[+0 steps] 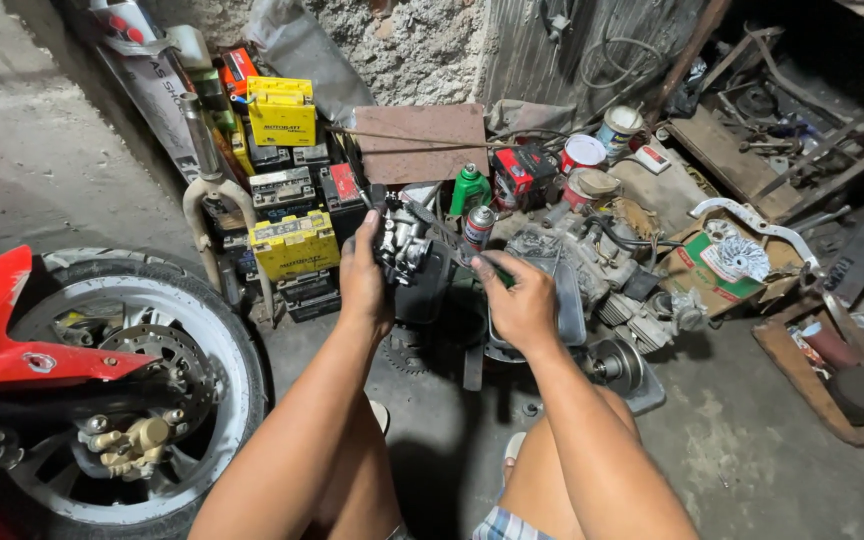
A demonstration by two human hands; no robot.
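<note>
Crouched low over a cluttered workshop floor (432, 440), a person clasps a small metal carburettor (402, 245) in the left hand (362, 280), fingers closed around its side. Meanwhile the right hand (522, 300) grips a slim tool (472, 258) against it, above a grey tray (564, 300), beside a motorcycle wheel (122, 390) and stacked batteries (287, 200).

I am sitting on a grey concrete floor (752, 450), and on it rest a motorbike wheel (142, 390), a heap of yellow and black batteries (292, 245), a green bottle (469, 188), an engine (612, 270) and a cardboard box (722, 275).
</note>
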